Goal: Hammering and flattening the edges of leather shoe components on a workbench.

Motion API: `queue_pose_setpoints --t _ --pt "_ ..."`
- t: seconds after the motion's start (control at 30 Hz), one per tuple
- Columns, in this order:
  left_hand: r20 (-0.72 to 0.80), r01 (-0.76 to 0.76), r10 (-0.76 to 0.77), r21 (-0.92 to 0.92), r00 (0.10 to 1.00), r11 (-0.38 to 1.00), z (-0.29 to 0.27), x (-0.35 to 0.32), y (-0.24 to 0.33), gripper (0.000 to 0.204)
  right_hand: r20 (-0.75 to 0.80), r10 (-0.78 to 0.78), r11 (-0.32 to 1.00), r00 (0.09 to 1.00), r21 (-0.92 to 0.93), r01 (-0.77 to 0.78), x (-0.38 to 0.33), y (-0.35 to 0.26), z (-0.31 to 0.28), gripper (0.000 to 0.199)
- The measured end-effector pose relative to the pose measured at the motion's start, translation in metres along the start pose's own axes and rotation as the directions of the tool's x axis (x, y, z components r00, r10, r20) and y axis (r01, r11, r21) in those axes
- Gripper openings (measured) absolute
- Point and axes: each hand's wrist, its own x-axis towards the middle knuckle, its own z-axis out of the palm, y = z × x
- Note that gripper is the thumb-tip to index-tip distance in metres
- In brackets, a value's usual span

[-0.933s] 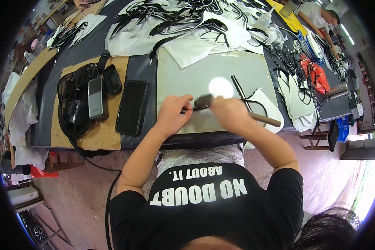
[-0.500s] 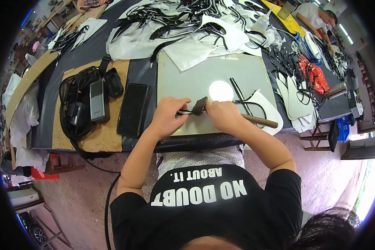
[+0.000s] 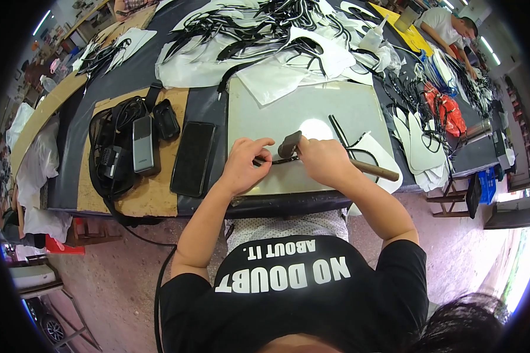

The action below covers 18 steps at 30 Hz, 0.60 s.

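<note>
My right hand (image 3: 323, 160) grips a hammer (image 3: 290, 143) close to its dark head; the wooden handle (image 3: 376, 171) sticks out to the right past my wrist. The head rests on a thin black strap piece (image 3: 272, 160) lying on a grey work slab (image 3: 312, 109). My left hand (image 3: 243, 165) presses that strap piece down at its left end, index finger stretched out toward the hammer head. A second black strap (image 3: 338, 130) and a white cut sole-shaped piece (image 3: 376, 150) lie on the slab to the right.
A black phone (image 3: 193, 157) lies left of the slab, beside a black bag with a grey device (image 3: 142, 152) on brown board. Heaps of white and black cut pieces (image 3: 259, 41) cover the far table. Another person (image 3: 447, 26) works at the far right.
The hammer head has come down from slightly raised to rest on the strap piece, and both hands have shifted a little on the slab.
</note>
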Motion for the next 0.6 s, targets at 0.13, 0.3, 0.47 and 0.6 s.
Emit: queue_pose_setpoints --t 0.13,0.3,0.47,0.6 --pt "-0.011 0.002 -0.002 0.024 1.000 1.000 0.002 -0.001 0.002 0.034 -0.032 0.003 1.000 0.999 -0.006 -0.003 -0.005 -0.011 0.006 0.014" --pt "0.002 0.016 -0.016 0.009 1.000 1.000 0.002 -0.002 -0.001 0.037 0.011 -0.052 0.998 0.999 -0.022 0.052 0.001 -0.005 0.004 0.016" --pt "0.048 0.018 -0.020 0.034 0.999 0.999 -0.001 -0.004 -0.002 0.032 -0.162 -0.057 0.998 0.985 -0.020 0.054 -0.003 -0.005 0.008 0.015" --pt "0.075 -0.057 0.049 0.118 0.996 0.991 -0.013 -0.003 0.000 0.025 0.014 -0.047 0.998 0.999 -0.044 0.048 0.000 -0.010 0.014 0.015"
